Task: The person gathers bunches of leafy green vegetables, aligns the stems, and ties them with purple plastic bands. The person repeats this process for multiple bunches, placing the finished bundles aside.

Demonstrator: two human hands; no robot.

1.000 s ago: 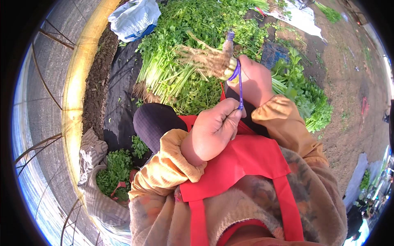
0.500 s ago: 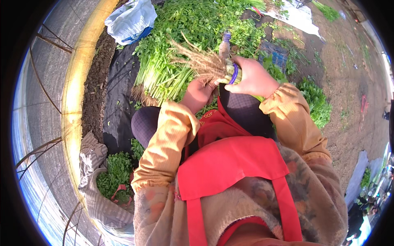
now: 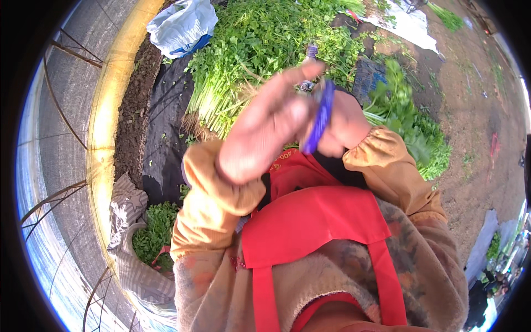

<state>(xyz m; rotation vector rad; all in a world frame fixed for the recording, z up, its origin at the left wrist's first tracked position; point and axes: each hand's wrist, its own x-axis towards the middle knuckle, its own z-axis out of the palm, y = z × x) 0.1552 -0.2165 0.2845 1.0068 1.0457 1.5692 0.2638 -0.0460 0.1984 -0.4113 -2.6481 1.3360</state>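
Observation:
My left hand is raised near the camera, fingers stretched out, with a blue rubber band pulled over its fingertips. Just behind it, my right hand is closed, and the band runs against it. The bunch of green herbs with pale roots that my right hand grips is mostly hidden behind my left hand; only a few stems and roots show at its left. A large pile of loose green herbs lies on black sheeting just beyond both hands.
A red apron covers my lap. More herbs lie to the right on bare soil. A white plastic bag sits at the top left, and a cloth sack of greens at the lower left beside a yellow curved rim.
My left hand has gone forward to the bunch and then lifted toward the camera, stretching the blue band. The bunch is now mostly covered by that hand.

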